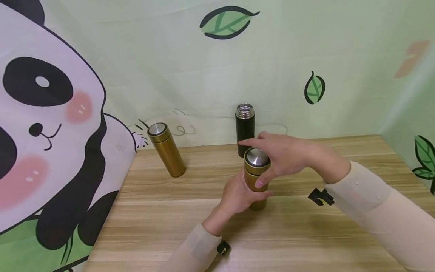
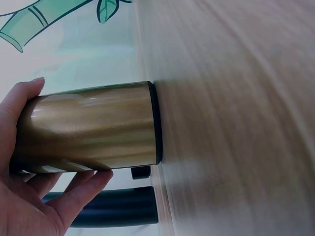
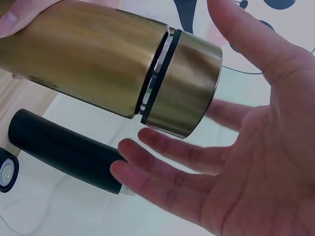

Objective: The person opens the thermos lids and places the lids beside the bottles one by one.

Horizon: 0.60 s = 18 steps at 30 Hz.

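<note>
A gold thermos flask (image 1: 252,180) stands on the table, its gold lid (image 1: 257,157) with a silver top still on the body. A narrow gap with a silver ring shows between lid and body in the right wrist view. My left hand (image 1: 238,194) grips the flask's body, thumb on one side and fingers on the other, as the left wrist view also shows. My right hand (image 1: 289,153) hovers around the lid (image 3: 189,83) with its fingers spread and fairly straight. Whether one finger behind the lid touches it, I cannot tell.
A black flask (image 1: 245,130) without its lid stands just behind, near the wall. A small black cap (image 3: 7,169) lies near that flask. Farther left stands another gold flask (image 1: 168,153) with its lid on. The wooden table (image 1: 153,223) meets a printed cloth backdrop (image 1: 272,75).
</note>
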Tool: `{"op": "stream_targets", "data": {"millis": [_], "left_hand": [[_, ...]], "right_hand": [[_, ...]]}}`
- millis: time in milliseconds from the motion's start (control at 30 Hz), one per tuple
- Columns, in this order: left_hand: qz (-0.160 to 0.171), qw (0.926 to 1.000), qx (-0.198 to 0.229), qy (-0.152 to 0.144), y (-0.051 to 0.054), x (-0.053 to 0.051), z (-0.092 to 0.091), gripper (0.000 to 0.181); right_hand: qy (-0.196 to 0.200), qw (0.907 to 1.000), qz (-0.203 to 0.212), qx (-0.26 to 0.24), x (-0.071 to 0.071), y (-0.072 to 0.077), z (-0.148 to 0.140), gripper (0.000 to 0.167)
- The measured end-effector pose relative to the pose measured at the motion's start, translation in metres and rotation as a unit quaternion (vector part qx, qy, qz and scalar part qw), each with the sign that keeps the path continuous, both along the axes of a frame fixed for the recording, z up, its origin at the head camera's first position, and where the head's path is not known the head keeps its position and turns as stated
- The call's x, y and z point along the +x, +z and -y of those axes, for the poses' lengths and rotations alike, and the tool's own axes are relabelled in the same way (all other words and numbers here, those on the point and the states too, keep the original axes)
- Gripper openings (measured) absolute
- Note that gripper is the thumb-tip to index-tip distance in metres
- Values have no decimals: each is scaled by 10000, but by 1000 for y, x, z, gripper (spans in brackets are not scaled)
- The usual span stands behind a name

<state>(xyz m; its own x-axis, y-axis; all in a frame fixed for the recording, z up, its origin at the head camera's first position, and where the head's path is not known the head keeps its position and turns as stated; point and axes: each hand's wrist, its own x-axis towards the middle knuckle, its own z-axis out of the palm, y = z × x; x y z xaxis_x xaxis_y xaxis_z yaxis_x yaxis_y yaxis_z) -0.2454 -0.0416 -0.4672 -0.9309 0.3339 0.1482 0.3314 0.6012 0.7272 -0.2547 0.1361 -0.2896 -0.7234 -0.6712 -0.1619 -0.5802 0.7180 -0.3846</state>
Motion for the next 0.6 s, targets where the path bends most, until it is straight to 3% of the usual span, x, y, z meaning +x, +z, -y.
{"op": "stream_targets", "data": {"millis": [300, 600], "left_hand": [[-49, 10000, -66, 56, 2, 0, -2, 74], [235, 9994, 25, 239, 2, 3, -2, 76]], "right_hand": [[-542, 9965, -460, 434, 7, 2, 7, 111], [-892, 9889, -927, 739, 13, 0, 14, 105]]}}
